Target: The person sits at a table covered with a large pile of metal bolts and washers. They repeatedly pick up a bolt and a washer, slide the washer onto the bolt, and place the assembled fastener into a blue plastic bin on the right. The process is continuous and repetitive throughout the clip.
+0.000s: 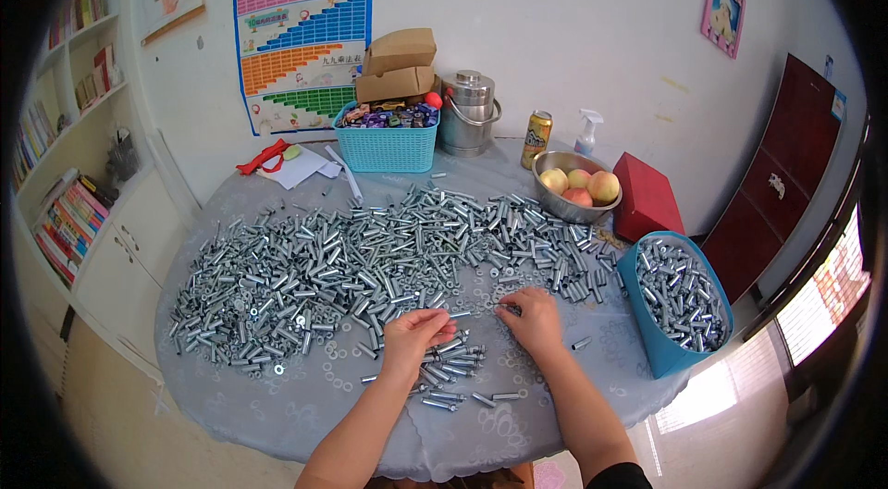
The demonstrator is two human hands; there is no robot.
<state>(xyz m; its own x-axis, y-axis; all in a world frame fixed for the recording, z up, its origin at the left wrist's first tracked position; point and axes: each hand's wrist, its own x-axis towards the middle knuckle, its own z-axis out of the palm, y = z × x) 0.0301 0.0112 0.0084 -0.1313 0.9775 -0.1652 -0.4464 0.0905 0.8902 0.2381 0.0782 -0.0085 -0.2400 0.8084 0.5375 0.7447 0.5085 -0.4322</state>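
Head view looks down on a round table (305, 396) under a grey patterned cloth, with a wide heap of short silver bolts (370, 253) spread across its middle. Both hands work at the near edge of that heap. The left hand (416, 336) lies palm down with its fingers curled, touching a small separate cluster of bolts (449, 373) just in front of the person; whether the fingers actually pinch one I cannot tell. The right hand (532, 318) reaches a little further, and its thumb and forefinger appear closed on a single bolt at the heap's fringe, though the piece is too small to be sure. The two hands sit near each other but do not touch.

Small washers (277, 367) lie loose on the cloth among the bolts. A blue tub (661, 355) of the same silver pieces stands at the table's right edge, leaning outward. Further back are a metal bowl of peaches (575, 188), a red box (645, 198), a drinks can (536, 139), a steel lidded pot (468, 112) and a turquoise basket (387, 142).

To do this sorting well, my judgement is that each hand should take one piece at a time from the thin fringe, not the thick middle, and keep the near cluster apart from the heap so the two never mix.
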